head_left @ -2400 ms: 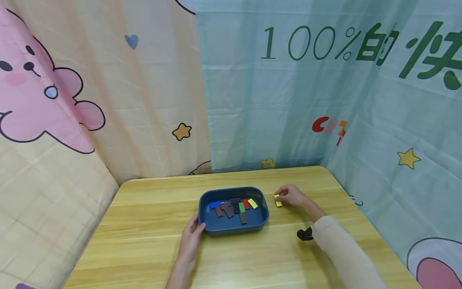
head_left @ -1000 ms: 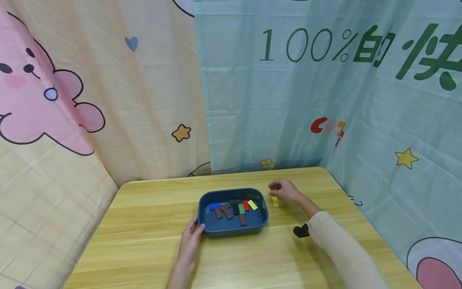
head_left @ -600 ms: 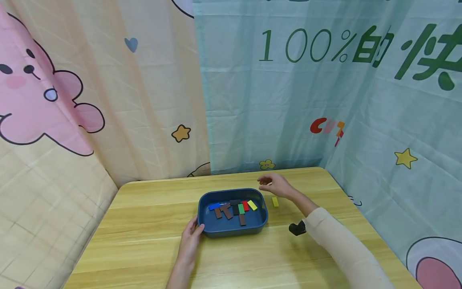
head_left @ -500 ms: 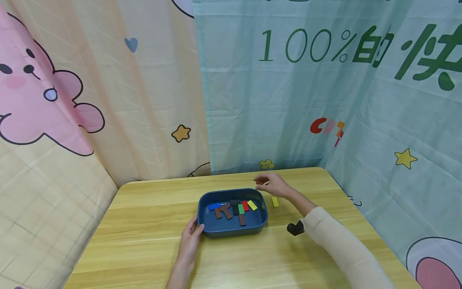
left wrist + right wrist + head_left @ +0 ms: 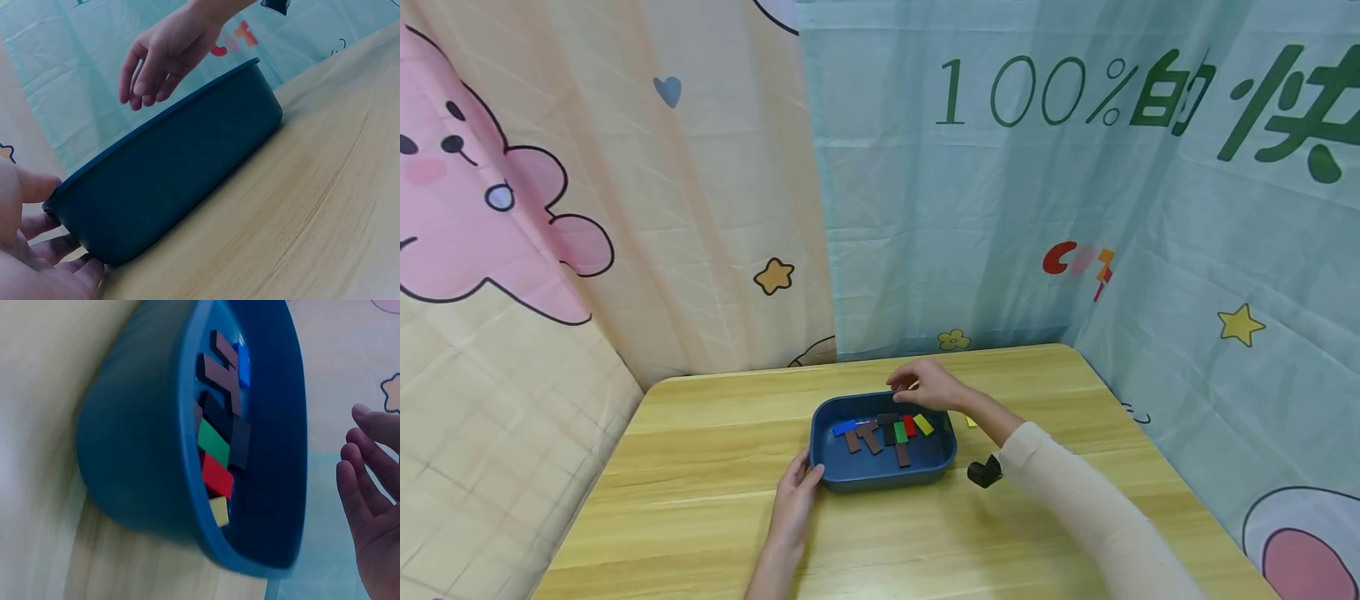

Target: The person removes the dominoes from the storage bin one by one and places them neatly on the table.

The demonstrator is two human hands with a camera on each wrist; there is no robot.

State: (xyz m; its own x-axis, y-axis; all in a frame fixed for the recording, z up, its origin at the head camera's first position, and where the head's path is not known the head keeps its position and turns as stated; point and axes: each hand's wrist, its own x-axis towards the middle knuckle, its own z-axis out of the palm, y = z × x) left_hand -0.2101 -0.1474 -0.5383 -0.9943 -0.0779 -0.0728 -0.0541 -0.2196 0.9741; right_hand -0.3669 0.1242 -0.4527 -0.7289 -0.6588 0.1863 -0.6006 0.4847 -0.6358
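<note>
A dark blue rectangular tub (image 5: pixel 880 482) stands on the wooden table and holds several small flat blocks. Among them lie a blue block (image 5: pixel 845 427), a green block (image 5: pixel 901 432), a red block (image 5: pixel 910 426), a yellow block (image 5: pixel 923 425), plus brown and black ones. My left hand (image 5: pixel 795 500) grips the tub's left end, thumb at the rim and fingers against the outer wall, as the left wrist view shows. Over the tub's far rim hovers my right hand (image 5: pixel 928 386), fingers loosely bent with nothing between them. The right wrist view shows that hand (image 5: pixel 375 475) beside the rim.
Another yellow block (image 5: pixel 972 422) lies on the table right of the tub, partly hidden behind my right forearm. A black device (image 5: pixel 985 472) sits at the right sleeve's cuff. Printed curtains (image 5: pixel 925 208) hang around the table's back and sides.
My right hand has let go of the yellow block on the table right of the tub, then moved left to above the tub's far rim. The left hand and tub have stayed put.
</note>
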